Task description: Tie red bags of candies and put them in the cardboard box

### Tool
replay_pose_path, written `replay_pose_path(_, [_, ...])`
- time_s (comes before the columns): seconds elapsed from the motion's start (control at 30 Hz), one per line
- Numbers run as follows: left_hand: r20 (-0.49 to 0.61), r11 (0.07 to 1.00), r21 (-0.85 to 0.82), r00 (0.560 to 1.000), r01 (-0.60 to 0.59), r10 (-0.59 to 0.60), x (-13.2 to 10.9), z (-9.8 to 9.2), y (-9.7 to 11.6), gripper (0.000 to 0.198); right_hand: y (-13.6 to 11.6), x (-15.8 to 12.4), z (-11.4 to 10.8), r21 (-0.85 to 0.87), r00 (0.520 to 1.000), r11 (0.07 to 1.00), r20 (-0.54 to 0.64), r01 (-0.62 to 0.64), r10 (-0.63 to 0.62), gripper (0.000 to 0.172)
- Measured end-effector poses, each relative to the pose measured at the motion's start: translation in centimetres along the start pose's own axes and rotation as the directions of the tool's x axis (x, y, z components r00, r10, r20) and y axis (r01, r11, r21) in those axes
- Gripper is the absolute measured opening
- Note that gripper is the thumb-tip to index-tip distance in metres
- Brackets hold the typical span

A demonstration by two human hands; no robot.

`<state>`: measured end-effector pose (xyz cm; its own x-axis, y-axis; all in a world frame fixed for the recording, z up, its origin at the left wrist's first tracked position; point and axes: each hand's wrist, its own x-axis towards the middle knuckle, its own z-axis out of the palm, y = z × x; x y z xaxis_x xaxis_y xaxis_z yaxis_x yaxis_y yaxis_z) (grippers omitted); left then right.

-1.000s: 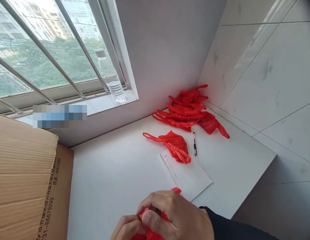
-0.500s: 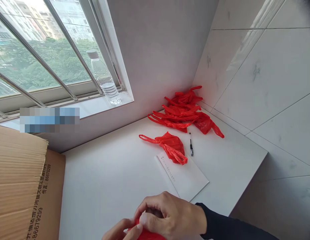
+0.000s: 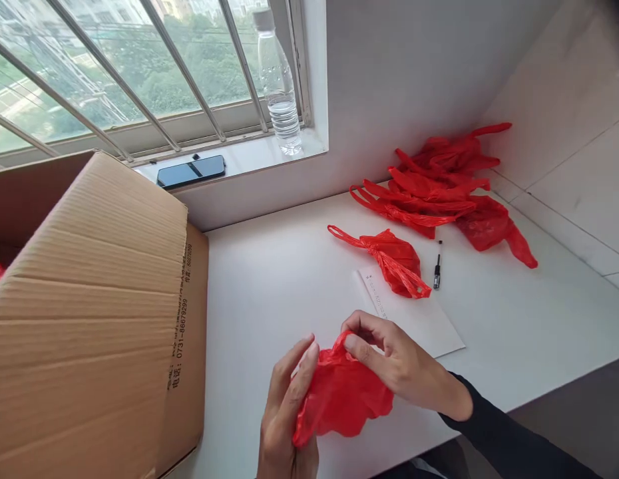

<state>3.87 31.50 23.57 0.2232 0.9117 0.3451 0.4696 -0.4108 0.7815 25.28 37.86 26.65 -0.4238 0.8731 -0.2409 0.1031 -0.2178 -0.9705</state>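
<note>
Both my hands hold one crumpled red plastic bag (image 3: pixel 342 394) just above the white counter (image 3: pixel 269 293). My left hand (image 3: pixel 288 412) grips its lower left side, fingers pressed against the plastic. My right hand (image 3: pixel 397 362) pinches its upper edge between thumb and fingers. Beyond my hands a tied red bag (image 3: pixel 394 261) lies partly on a white sheet of paper (image 3: pixel 419 318).
An open cardboard box (image 3: pixel 90 319) fills the left, with something red inside at its far left. A pile of red bags (image 3: pixel 439 189) lies at the back right, a black pen (image 3: pixel 437 269) beside the tied bag. A water bottle (image 3: pixel 279 86) and a phone (image 3: pixel 191 171) rest on the window sill.
The view has swung left and down, bringing the box and phone into sight. My hands have lifted the red bag and pulled it more open; my left hand now shows fully.
</note>
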Motion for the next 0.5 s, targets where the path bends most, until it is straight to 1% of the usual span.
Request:
replay_pose_path(0.07, [-0.036,0.997,-0.028,0.996,0.078,-0.079,-1.4,-0.2,-0.8,0.06,0.5,-0.3,-0.7,-0.051,0.999,0.999,-0.044,-0.014,0.011,0.03])
replay_pose_path(0.13, [-0.073,0.989,-0.053,0.987,0.137,-0.14,-3.1,-0.4,-1.6,0.056,1.4,-0.5,-1.5,-0.103,0.992,0.994,-0.119,-0.043,0.03,0.032])
replay_pose_path(0.2, [-0.121,0.977,-0.071,0.971,0.199,-0.206,-4.4,-0.5,-2.1,0.048,2.5,-0.7,-2.1,-0.125,0.981,0.989,-0.184,-0.08,0.056,0.034])
replay_pose_path(0.27, [-0.183,0.957,-0.112,0.941,0.269,-0.285,-5.1,-0.6,-2.2,0.035,3.4,-0.9,-2.3,-0.104,0.975,0.99,-0.209,-0.1,0.077,0.035])
replay_pose_path(0.37, [-0.276,0.909,-0.21,0.87,0.359,-0.408,-4.8,-0.4,-1.3,0.023,3.3,-1.0,-1.5,-0.017,0.973,0.996,-0.217,-0.084,0.078,0.034])
replay_pose_path(0.43, [-0.275,0.879,-0.269,0.843,0.394,-0.462,-4.0,-0.3,-0.3,0.025,2.6,-1.0,-0.5,0.066,0.973,0.996,-0.22,-0.057,0.07,0.032])
replay_pose_path(0.5, [-0.237,0.853,-0.315,0.836,0.416,-0.495,-3.5,-0.1,0.5,0.034,1.7,-0.9,0.5,0.211,0.978,0.977,-0.189,-0.043,0.084,0.031])
